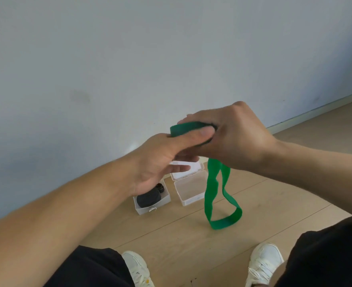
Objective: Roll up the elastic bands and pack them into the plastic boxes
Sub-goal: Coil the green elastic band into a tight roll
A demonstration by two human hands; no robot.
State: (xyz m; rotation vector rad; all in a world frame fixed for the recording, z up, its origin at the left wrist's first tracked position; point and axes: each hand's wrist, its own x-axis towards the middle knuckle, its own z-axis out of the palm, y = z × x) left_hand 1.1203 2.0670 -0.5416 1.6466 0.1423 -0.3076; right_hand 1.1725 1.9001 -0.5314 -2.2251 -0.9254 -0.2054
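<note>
White shoes (264, 259) and black trousers (326, 255) fill the bottom edge, seen from above by a person sitting over a pale wood floor (181, 245). Two bare forearms reach forward and meet in mid-air. The left hand (162, 160) has its thumb pressed along the near side of a green band (212, 195), with its other fingers curled loosely underneath. The right hand (233, 133) comes from the right and wraps over the far side of the same band, so both hands hold a partly rolled coil of it between them. The rest of the band hangs down below the hands as a long twisted loop, its lowest end near the floor; whether it touches cannot be told. Beyond the hands, two clear plastic boxes stand on the floor by a pale blue-grey wall (129, 59). The left box (146, 208) holds a rolled black band (148, 198). The right box (189, 189) sits just beside it, its lid (191, 168) folded back toward the wall.
</note>
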